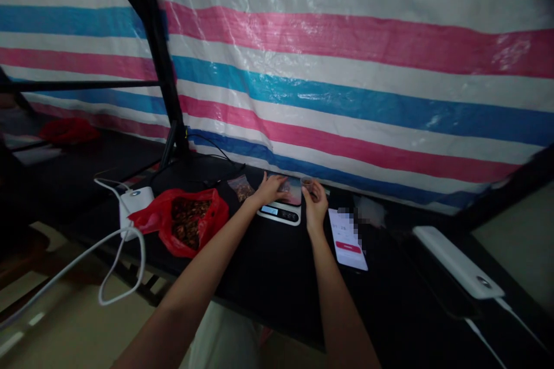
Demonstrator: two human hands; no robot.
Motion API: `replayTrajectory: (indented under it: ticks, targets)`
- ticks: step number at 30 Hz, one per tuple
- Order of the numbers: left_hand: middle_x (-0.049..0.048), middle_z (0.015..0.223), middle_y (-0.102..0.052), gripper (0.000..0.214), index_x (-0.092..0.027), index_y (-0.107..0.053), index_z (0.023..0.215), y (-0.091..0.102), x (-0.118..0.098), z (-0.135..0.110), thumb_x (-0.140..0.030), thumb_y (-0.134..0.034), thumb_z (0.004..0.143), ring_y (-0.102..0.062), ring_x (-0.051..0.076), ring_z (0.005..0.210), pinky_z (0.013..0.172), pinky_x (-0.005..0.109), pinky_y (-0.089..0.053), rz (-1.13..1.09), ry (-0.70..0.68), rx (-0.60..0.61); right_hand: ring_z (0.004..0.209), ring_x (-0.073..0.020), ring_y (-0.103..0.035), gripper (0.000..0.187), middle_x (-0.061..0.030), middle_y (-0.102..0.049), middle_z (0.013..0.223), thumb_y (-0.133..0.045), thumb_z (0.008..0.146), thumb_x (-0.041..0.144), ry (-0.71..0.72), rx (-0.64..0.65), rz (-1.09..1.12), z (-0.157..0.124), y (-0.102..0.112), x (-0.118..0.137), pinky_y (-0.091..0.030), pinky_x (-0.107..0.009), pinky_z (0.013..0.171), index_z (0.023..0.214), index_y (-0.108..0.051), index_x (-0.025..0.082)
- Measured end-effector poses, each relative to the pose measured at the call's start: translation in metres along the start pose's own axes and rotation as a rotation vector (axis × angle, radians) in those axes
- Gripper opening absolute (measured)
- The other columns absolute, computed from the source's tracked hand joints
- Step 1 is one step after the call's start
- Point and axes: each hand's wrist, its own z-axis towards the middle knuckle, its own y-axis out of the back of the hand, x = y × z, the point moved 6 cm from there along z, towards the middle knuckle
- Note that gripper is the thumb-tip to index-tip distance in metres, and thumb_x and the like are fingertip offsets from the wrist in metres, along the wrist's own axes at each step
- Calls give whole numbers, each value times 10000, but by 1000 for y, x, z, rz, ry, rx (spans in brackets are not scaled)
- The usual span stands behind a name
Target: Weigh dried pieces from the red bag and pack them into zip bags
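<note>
My left hand [272, 189] reaches over a white digital kitchen scale [295, 218], its fingers spread across the weighing plate. What lies under those fingers looks like clear plastic, too small to make out. My right hand [317, 199] grips a small clear plastic cup [307, 182] at the right edge of the scale; something brownish shows in the cup. Left of the scale lies a clear plastic bag [242, 189] of brown bits. A red plastic bag [221, 210], open at the top, holds many dry brown pieces [190, 222].
Right of the scale, a lit phone [347, 242] lies on the black table [268, 277]. A white power bank [459, 262] with cables is farther right. At left are a white power strip [135, 204] and looping cable. A striped plastic sheet [329, 81] hangs behind, beside a black post [158, 52].
</note>
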Motion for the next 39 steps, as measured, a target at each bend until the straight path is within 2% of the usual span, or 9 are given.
replayTrajectory:
  ticks: [4,8,12,17,21,24,29,32,39]
  targets:
    - [113,1098,-529,589,-219,-534,1136,14,-3,-1,-438,-670,607,-410,303,1096,998,541,-97,9,-28,-51,952,-201,-564,464,-105,-595,1074,-589,670,392,-24,25,-3,-3,-5,-3,-444,-334,789,1067,-524,161]
    - [84,988,-527,677,-231,-542,1129,24,-1,-2,-465,-716,518,-447,271,992,950,455,-253,0,-74,-48,943,-209,-566,440,-103,-605,1047,-586,675,389,-17,108,-22,-7,-15,-2,-456,-333,761,1051,-533,166]
    - [63,916,-562,494,-214,-620,946,33,-3,0,-405,-736,505,-486,234,927,871,358,-350,-138,-146,-100,947,-201,-570,426,-102,-594,1056,-582,687,376,3,172,29,-8,-19,2,-455,-341,797,1057,-517,173]
    - [42,811,-623,374,-179,-617,874,37,-19,5,-363,-705,560,-563,173,731,702,274,-425,-358,-208,-8,917,-181,-581,457,-96,-576,1030,-611,667,339,-32,104,150,-3,-13,6,-457,-330,806,1063,-442,187]
    - [31,725,-631,439,-168,-632,879,34,-24,7,-363,-732,498,-562,160,654,628,249,-430,-414,-129,62,897,-172,-576,390,-68,-579,963,-628,644,337,-17,53,179,-1,-11,16,-460,-313,783,959,-446,195]
    - [31,737,-635,472,-155,-629,893,31,-26,7,-359,-738,482,-567,163,669,639,249,-432,-417,-109,84,906,-171,-570,346,-63,-579,973,-614,663,337,22,79,182,-2,-14,23,-458,-316,792,945,-479,190]
    - [30,786,-633,514,-133,-618,919,31,-28,9,-374,-740,481,-561,161,698,657,244,-423,-387,-146,-16,985,-192,-536,342,-79,-544,1077,-597,689,333,80,195,136,-4,-20,28,-468,-322,795,996,-544,192]
    - [22,737,-623,487,-115,-629,861,24,-29,9,-393,-739,477,-548,160,670,644,244,-416,-367,-150,23,1055,-194,-492,340,-75,-504,1136,-565,725,339,158,214,85,-4,-19,34,-454,-327,833,1039,-569,207]
    - [70,956,-606,609,-107,-540,1069,16,-30,9,-379,-710,552,-553,193,847,762,269,-412,-424,-185,21,1134,-202,-433,422,-78,-486,1202,-503,771,405,205,319,27,0,-23,38,-393,-366,921,1144,-524,208]
